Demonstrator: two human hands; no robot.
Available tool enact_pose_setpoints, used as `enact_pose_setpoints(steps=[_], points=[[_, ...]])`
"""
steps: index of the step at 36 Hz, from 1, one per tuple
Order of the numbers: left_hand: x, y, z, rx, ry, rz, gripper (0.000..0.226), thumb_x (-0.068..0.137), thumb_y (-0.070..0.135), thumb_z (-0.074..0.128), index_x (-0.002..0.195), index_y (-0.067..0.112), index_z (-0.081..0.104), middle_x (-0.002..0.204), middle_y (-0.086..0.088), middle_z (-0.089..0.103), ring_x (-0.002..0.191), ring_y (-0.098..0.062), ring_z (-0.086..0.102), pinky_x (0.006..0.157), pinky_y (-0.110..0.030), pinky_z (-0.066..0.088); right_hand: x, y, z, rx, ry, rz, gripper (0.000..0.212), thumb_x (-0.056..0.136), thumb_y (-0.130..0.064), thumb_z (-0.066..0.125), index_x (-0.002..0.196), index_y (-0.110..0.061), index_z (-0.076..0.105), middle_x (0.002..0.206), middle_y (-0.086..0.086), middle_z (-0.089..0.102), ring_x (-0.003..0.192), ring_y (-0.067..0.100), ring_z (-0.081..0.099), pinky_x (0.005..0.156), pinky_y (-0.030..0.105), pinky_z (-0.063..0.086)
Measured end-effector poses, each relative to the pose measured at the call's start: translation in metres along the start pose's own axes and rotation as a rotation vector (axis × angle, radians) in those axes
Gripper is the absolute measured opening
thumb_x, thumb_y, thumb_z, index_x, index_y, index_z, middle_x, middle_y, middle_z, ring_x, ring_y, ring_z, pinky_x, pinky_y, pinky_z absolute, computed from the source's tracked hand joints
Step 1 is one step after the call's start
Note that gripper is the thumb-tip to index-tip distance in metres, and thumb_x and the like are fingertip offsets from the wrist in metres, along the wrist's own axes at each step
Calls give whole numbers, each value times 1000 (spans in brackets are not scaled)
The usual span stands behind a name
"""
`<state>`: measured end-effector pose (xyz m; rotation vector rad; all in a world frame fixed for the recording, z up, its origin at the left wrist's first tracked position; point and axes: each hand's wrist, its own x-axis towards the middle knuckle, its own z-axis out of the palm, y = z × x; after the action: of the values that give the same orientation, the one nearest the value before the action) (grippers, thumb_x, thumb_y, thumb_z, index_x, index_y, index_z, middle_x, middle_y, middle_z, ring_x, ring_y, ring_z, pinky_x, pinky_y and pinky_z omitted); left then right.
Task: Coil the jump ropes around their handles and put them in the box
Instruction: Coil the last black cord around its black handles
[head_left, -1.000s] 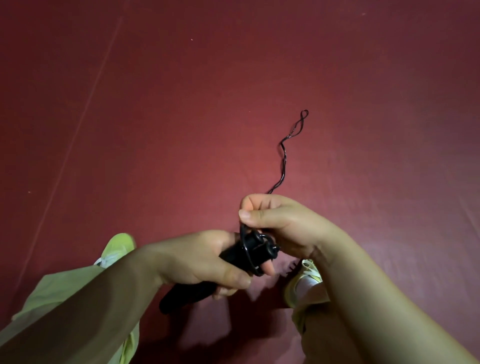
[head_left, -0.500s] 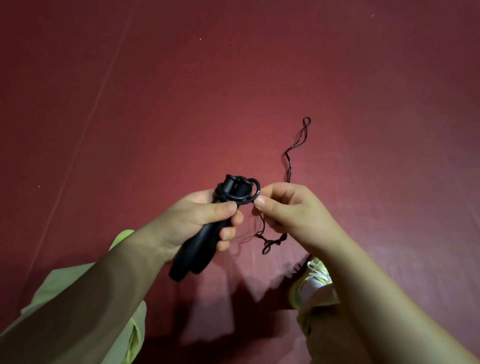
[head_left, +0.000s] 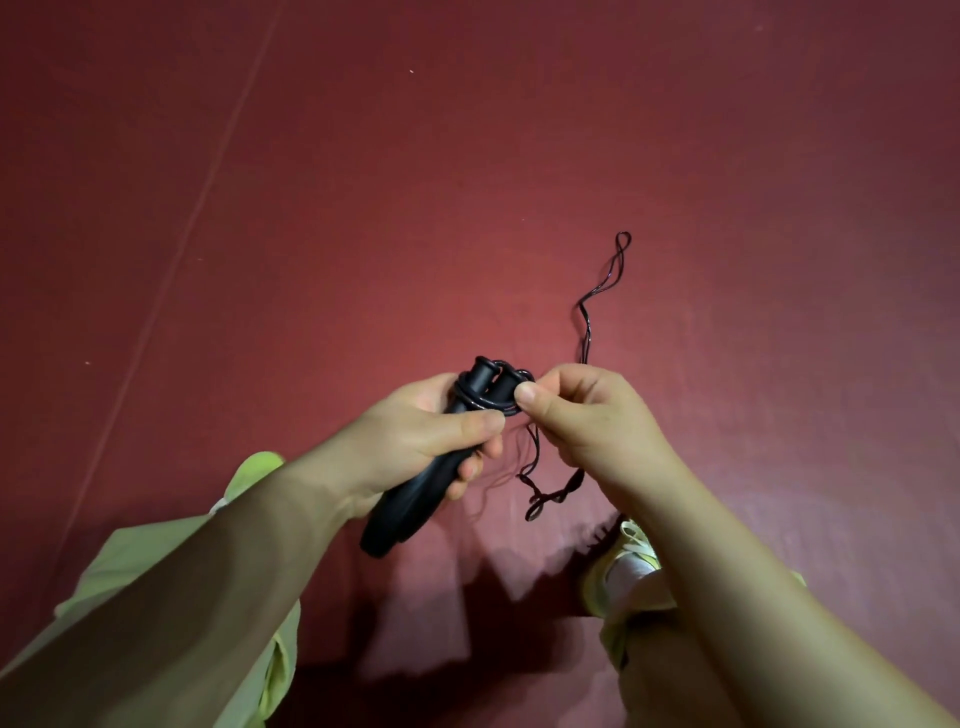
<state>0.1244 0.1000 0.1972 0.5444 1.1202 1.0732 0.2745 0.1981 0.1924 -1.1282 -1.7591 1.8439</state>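
My left hand (head_left: 431, 431) grips two black jump-rope handles (head_left: 415, 493) held side by side, their tops pointing up and away from me. A loop of thin black rope (head_left: 493, 402) is wound around the handle tops. My right hand (head_left: 582, 421) pinches the rope right beside those tops. The loose rope (head_left: 597, 296) trails away over the floor and ends in a small loop. A twisted stretch of rope (head_left: 550, 493) hangs below my right hand. No box is in view.
A dark red floor mat (head_left: 363, 208) fills the view, with a faint seam (head_left: 197, 208) running diagonally at the left. My shoes (head_left: 628, 561) and light green trouser legs (head_left: 130, 561) sit at the bottom edge.
Both hands rose and moved away from me with the handles. The handle tops turned upward. My right hand shifted from over the handles to their right side, still on the rope.
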Motion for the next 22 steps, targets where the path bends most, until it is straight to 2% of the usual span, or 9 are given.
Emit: enact_pose_setpoints(steps=[2, 4, 8, 13, 16, 19, 21, 22], points=[[1, 0, 1, 10, 47, 14, 45, 76, 25, 73, 111, 9, 50, 65, 0, 60, 50, -12, 50, 44, -24, 43, 1, 2, 5, -80, 77, -25, 33, 87, -20, 68, 62, -13, 48, 47, -11, 36, 41, 1, 26, 43, 14, 23], [2, 0, 2, 1, 87, 21, 49, 71, 32, 64, 113, 13, 51, 65, -1, 60, 51, -13, 50, 44, -25, 42, 2, 4, 8, -162, 138, -45, 37, 86, -25, 70, 61, -14, 46, 50, -9, 34, 45, 4, 26, 45, 19, 23], [3, -2, 4, -45, 138, 8, 42, 73, 38, 60, 108, 16, 56, 66, -4, 60, 50, -16, 51, 44, -26, 42, 1, 2, 12, -259, 182, -33, 43, 85, -32, 69, 57, -17, 41, 43, -14, 31, 43, 5, 26, 43, 18, 22], [3, -3, 3, 13, 199, -18, 21, 93, 31, 53, 96, 11, 59, 66, -4, 61, 50, -16, 51, 43, -26, 42, -1, 1, 15, -361, 188, -12, 46, 86, -36, 67, 56, -17, 39, 46, -10, 33, 41, 6, 28, 42, 20, 22], [5, -4, 0, 171, 245, -6, 19, 96, 29, 51, 92, 12, 61, 65, 0, 63, 51, -13, 53, 43, -26, 43, -2, 1, 16, -437, 146, -16, 44, 90, -39, 63, 59, -14, 43, 48, -10, 35, 44, 6, 31, 45, 22, 25], [7, -5, -7, 284, 313, -9, 21, 97, 29, 51, 86, 13, 59, 62, 4, 63, 48, -10, 53, 44, -26, 43, -5, -4, 13, -569, -39, 18, 36, 95, -39, 55, 83, -6, 59, 62, -3, 48, 53, 10, 39, 56, 33, 37], [8, -4, -11, 340, 341, -21, 22, 98, 28, 50, 82, 13, 57, 56, 6, 63, 45, -7, 52, 45, -25, 43, -9, -12, 8, -670, -161, 35, 18, 96, -31, 53, 102, -16, 62, 71, -4, 56, 58, 12, 50, 62, 35, 45], [9, -4, -13, 387, 341, -30, 23, 98, 28, 49, 81, 14, 56, 52, 8, 62, 43, -6, 51, 44, -23, 43, -12, -15, 6, -733, -191, 33, 16, 96, -26, 53, 109, -22, 62, 76, -4, 60, 63, 14, 57, 64, 36, 48]])
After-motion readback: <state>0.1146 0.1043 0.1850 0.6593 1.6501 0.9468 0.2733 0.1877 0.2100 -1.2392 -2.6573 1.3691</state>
